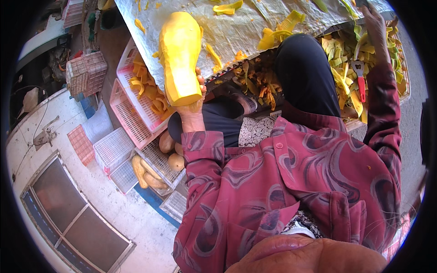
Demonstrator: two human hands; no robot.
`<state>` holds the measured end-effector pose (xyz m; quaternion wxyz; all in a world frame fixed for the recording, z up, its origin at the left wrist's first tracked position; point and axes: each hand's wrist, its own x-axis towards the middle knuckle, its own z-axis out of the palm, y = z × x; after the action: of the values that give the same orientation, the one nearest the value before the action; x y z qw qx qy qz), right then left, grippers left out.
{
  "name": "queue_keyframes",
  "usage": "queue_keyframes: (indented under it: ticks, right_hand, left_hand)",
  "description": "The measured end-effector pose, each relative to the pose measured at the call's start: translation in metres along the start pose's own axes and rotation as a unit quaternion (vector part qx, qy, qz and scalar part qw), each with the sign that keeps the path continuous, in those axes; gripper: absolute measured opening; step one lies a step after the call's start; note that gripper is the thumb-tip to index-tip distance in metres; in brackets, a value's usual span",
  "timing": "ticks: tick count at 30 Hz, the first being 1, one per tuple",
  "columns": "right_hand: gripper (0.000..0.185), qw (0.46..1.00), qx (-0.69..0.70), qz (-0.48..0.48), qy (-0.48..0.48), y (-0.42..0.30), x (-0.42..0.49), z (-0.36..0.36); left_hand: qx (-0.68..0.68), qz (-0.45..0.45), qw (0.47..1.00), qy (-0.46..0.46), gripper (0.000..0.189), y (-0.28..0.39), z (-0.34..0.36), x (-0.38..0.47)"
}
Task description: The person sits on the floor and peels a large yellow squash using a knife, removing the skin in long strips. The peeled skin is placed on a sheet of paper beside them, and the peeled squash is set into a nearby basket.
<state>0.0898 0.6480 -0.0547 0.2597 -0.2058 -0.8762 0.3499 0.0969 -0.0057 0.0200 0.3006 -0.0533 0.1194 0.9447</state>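
Note:
My left hand [194, 107] grips a peeled yellow squash [181, 58] by its lower end. The squash is tilted over the left part of a silvery sheet [235, 37] covering the work surface. Its flesh shows flat cut facets. At the upper right, my right hand [374, 22] is at the far edge of the sheet, beside a strip of green peel. Something grey appears by its fingers, but I cannot make out whether it is held. A peeler with a red handle [361, 89] lies on peelings [338, 58] below the right hand.
Peel strips [281, 30] lie on the sheet. A pink plastic crate [124, 65] of orange squash pieces [150, 92] stands at left. Below it, another crate [158, 167] holds unpeeled squashes [166, 142]. Stacked baskets [87, 73] stand farther left. My bent knee [304, 58] rises against the sheet's edge.

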Motion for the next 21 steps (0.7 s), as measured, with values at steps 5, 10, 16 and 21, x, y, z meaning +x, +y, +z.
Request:
queue_keyframes:
  ticks: [5, 10, 16, 21]
  right_hand:
    - [0.038, 0.943, -0.331, -0.001, -0.023, -0.070, 0.015, 0.024]
    - [0.037, 0.953, -0.236, -0.116, -0.152, -0.054, 0.034, 0.062]
    - [0.035, 0.989, -0.105, -0.073, -0.077, -0.039, 0.023, -0.059]
    - [0.019, 0.981, 0.005, 0.171, -0.092, -0.054, -0.065, -0.171]
  left_hand:
    - [0.044, 0.009, 0.998, 0.033, 0.081, -0.001, 0.003, 0.002]
    - [0.006, 0.036, 0.998, 0.047, 0.098, -0.017, -0.022, -0.007]
    - [0.011, 0.015, 0.999, 0.027, 0.075, -0.033, -0.012, 0.001]
    - [0.011, 0.025, 0.999, 0.028, 0.081, -0.042, -0.017, 0.007]
